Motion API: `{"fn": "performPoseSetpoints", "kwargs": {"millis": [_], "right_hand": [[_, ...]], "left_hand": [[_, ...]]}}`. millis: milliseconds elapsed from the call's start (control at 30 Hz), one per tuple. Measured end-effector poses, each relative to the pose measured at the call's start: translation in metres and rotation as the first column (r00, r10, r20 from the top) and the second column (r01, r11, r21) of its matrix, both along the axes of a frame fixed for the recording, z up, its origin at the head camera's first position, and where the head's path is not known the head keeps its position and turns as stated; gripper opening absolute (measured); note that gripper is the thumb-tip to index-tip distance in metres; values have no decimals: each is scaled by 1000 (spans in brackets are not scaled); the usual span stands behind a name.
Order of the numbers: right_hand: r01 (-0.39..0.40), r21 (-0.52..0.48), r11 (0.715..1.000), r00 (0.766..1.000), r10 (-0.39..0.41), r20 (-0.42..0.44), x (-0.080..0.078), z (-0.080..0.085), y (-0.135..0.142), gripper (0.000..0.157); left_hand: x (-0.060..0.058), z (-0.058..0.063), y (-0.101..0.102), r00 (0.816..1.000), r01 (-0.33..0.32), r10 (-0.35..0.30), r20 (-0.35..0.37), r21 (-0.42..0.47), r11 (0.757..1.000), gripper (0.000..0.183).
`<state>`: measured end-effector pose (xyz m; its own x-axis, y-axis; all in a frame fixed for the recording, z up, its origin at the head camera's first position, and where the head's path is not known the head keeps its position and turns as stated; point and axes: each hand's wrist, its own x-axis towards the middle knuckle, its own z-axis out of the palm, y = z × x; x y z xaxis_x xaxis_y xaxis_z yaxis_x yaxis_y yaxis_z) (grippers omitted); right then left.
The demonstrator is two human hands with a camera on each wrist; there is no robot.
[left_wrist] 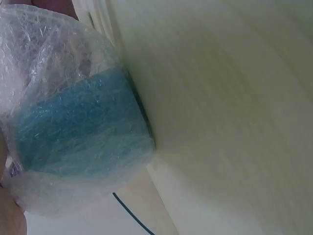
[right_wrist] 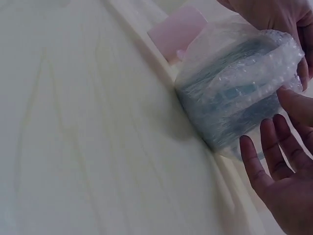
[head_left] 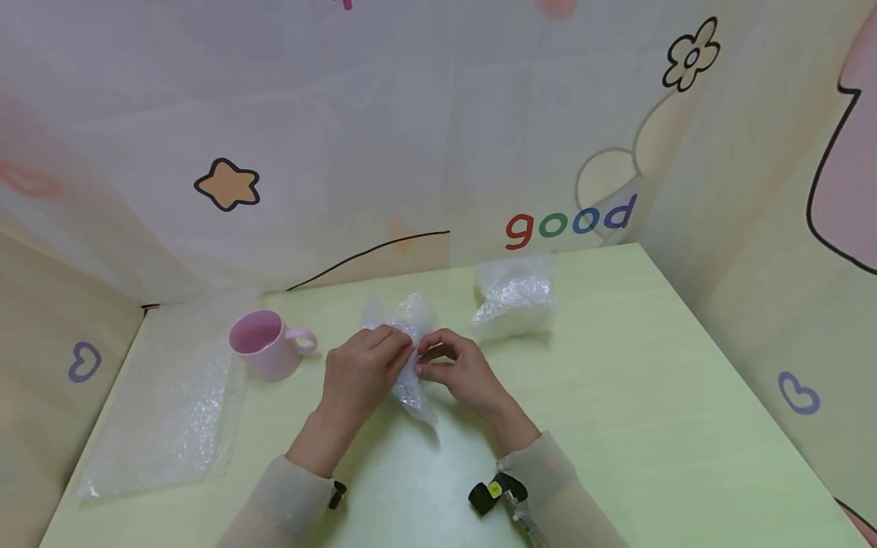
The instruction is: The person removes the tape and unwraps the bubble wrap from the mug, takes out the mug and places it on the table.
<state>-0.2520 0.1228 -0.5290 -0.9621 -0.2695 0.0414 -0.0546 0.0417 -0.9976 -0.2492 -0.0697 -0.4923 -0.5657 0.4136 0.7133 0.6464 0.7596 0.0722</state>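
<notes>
Bubble wrap (head_left: 413, 396) surrounds a blue-green, cup-like object (left_wrist: 88, 127) at the middle of the table. My left hand (head_left: 363, 365) pinches the wrap from the left side, its fingers bent over the gathered upper part. Facing it from the right is my right hand (head_left: 469, 373), its fingers spread apart. In the right wrist view, one fingertip of the right hand (right_wrist: 288, 181) rests against the folded wrap edge (right_wrist: 286, 58) while the others stand off it. The object's base is close to the tabletop.
To the left stands a pink mug (head_left: 274, 358), handle pointing right. A flat sheet of bubble wrap (head_left: 164, 403) lies along the table's left side. Behind and right sits another bubble-wrapped bundle (head_left: 515, 301). A printed cloth (head_left: 384, 152) hangs behind the table (head_left: 658, 396).
</notes>
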Motion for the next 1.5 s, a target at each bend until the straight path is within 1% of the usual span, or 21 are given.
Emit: {"fn": "performPoseSetpoints", "kwargs": {"millis": [133,233,333,600,800,867,1000,1167,1333,1500], "right_hand": [[1,-39,999,1000,0,19,-1,-5,0,25],[-10,-37,999,1000,11,17,-2,-7,0,25],[-28,-31,999,999,29,15,-2,-7,0,24],[-82,-19,996,997,82,2,-1,-4,-2,22],[-79,-2,997,994,79,-78,-2,-7,-2,18],[-79,-5,997,994,78,-80,-2,-7,-2,18],[-81,-16,997,996,80,-44,-2,-5,0,22],[-81,-26,996,997,81,-11,-3,-5,3,27],[-86,-68,994,995,89,36,-5,-4,8,40],[-129,-39,991,989,132,69,-7,3,18,56]], "left_hand": [[1,-1,4,1000,-21,21,-15,16,1000,13],[1,-1,6,999,-39,40,-18,30,999,13],[2,-1,7,999,-43,44,-16,42,998,13],[2,-2,7,999,-53,53,3,33,998,12],[-1,-2,8,998,-64,64,-10,53,997,10],[0,-2,8,997,-71,71,-6,55,996,9],[1,-2,7,997,-76,75,15,44,996,11],[2,-2,6,998,-61,60,32,46,997,11],[2,-4,4,999,-46,44,32,50,998,9],[3,-3,3,998,-36,33,56,60,998,9]]}}
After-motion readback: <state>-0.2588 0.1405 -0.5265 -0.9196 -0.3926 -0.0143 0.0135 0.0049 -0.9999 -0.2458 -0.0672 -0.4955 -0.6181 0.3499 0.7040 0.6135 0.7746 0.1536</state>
